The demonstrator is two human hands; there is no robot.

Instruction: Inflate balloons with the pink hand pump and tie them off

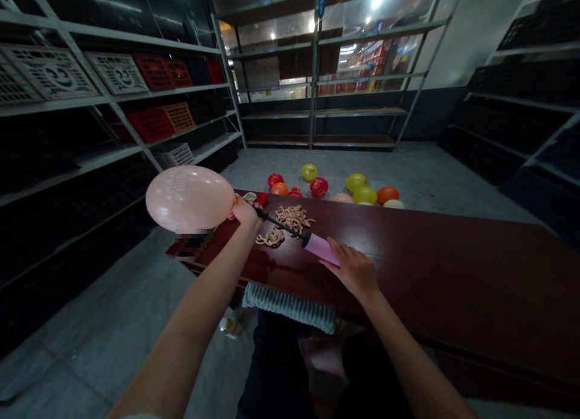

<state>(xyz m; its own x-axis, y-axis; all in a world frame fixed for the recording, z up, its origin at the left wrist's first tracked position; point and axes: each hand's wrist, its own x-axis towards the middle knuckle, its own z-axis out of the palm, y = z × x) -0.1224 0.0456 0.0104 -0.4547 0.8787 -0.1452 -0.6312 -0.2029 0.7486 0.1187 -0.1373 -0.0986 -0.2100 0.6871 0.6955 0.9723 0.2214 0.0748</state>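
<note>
A large inflated pale pink balloon (189,198) is at the left, its neck at my left hand (246,212). The fingers of that hand are closed around the neck and the nozzle end of a hand pump. My right hand (354,268) is wrapped round the pump's pink barrel (321,249), and a black rod runs between my two hands. Beneath the pump, two piles of beige curled pieces (294,217) lie on the dark red table (430,244). Small red and green items (261,199) lie just beyond my left hand.
Several red, orange, yellow-green and pale balloons (319,186) are behind the table's far edge. Shelves with crates (151,124) stand at the left, metal racks (312,93) at the back. A ribbed blue-grey cloth (290,307) covers my lap, and a bottle (230,326) is on the floor.
</note>
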